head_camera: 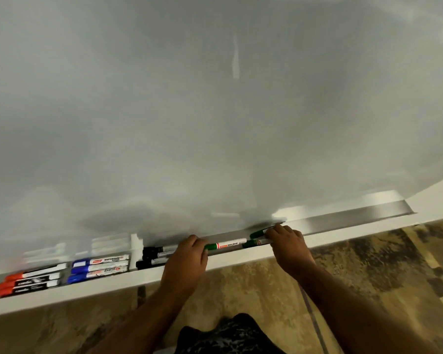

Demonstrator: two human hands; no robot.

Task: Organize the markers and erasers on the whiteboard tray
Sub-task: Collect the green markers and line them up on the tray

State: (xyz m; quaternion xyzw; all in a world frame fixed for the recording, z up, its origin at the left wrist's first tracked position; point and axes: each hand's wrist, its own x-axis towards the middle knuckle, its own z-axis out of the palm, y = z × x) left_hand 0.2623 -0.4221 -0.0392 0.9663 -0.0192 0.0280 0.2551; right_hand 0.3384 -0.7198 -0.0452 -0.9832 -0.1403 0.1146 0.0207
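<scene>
The whiteboard tray [343, 221] runs from lower left to upper right under the whiteboard. On its left end lie three red-capped markers [28, 283], then three blue-capped markers [99, 267], then black-capped markers [154, 255]. My left hand [187, 261] rests on the tray's front edge with its fingertips closed on the cap end of a green marker [226, 245]. My right hand [288, 242] grips more green markers [257, 234] further right; its fingers hide most of them.
A white eraser-like block [136, 242] stands behind the blue and black markers, blurred. The tray's right stretch is bare metal. Below the tray is patterned brown floor [368, 272].
</scene>
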